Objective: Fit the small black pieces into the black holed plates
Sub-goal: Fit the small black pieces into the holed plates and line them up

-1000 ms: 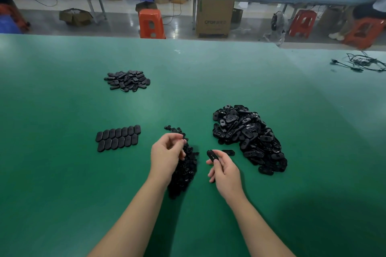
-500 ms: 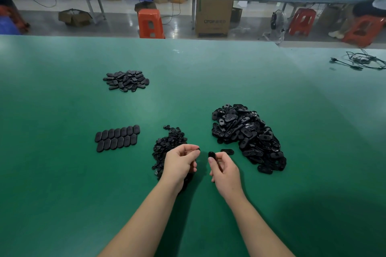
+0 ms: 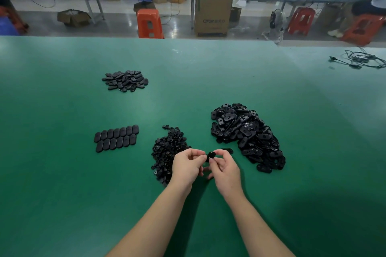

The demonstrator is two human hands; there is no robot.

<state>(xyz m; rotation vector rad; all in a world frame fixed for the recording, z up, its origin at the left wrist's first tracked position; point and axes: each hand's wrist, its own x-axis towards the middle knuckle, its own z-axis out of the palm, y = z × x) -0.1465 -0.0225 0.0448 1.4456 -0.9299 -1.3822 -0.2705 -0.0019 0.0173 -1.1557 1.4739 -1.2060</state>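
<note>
Both hands meet over the green table, near centre. Right hand pinches a holed plate; left hand has fingers curled at the plate's left end, presumably holding a small piece, too small to confirm. Small-piece heap just left of the hands, plate heap right, laid-out row further left. Step in hand: seating. Line piece square with the hole, press with the thumb, support the plate from behind, don't force it tilted.
</note>
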